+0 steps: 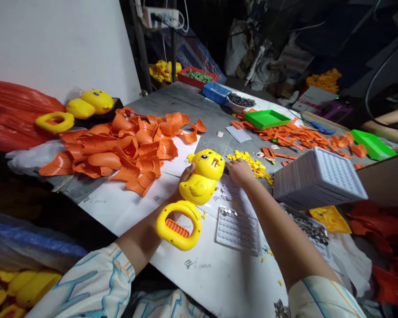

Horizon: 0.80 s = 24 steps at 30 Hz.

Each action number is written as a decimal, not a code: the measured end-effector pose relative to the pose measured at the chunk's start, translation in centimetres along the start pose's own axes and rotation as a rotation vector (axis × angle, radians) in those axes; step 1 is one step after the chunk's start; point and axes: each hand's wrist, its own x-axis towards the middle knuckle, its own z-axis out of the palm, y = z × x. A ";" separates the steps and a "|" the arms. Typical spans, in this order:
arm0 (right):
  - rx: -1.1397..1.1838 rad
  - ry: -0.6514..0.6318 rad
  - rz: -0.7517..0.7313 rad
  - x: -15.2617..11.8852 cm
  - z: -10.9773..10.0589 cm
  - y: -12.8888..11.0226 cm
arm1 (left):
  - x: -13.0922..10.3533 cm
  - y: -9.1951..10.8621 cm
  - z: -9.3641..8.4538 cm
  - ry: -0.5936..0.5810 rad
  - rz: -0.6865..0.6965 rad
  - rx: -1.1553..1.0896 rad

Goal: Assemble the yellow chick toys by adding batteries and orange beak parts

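A yellow duck-shaped toy [202, 179] with a ring handle is in my left hand [186, 176], whose fingers wrap round its back and are mostly hidden. The toy tilts, its face to the right, with a small opening at the beak. An orange grille sits inside the handle. Just right of the face is my right hand [240, 172], fingers curled and pressed together; what they hold, if anything, is hidden. Small yellow plastic pieces [252, 163] lie beside that hand. Below it, a clear dimpled tray [237, 232] holds a few silvery discs along its far edge.
Orange curved shells [119, 148] are heaped on the left. A tall stack of dimpled trays [313, 179] stands right of my right forearm. Beyond lie green trays [267, 118] and orange parts [301, 136]. Another person's forearm [389, 121] shows at the far right.
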 end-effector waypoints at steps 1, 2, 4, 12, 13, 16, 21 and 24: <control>0.045 0.016 0.016 -0.4 -0.1 -0.1 | 0.2 0.0 0.0 -0.014 -0.006 -0.010; 0.106 0.038 0.033 -1.0 -0.2 -0.2 | 0.3 0.1 0.0 -0.029 -0.021 -0.014; 0.271 0.099 0.072 -2.9 -0.3 -0.4 | 0.3 0.0 0.1 -0.064 -0.071 -0.016; 1.118 0.700 -0.015 -15.6 -0.1 -5.2 | -2.0 -3.4 3.3 -0.164 -0.244 0.001; 1.132 0.807 -0.057 -16.5 0.1 -6.0 | -2.3 -3.8 3.7 -0.183 -0.269 0.000; 0.937 0.973 -0.120 -17.8 1.3 -7.1 | -2.8 -4.9 4.6 -0.227 -0.316 -0.011; 0.940 0.972 -0.053 -18.4 2.8 -6.5 | -2.9 -5.7 4.9 -0.220 -0.290 -0.013; 0.937 0.960 -0.016 -18.9 2.7 -6.1 | -2.6 -5.9 4.7 -0.187 -0.228 0.006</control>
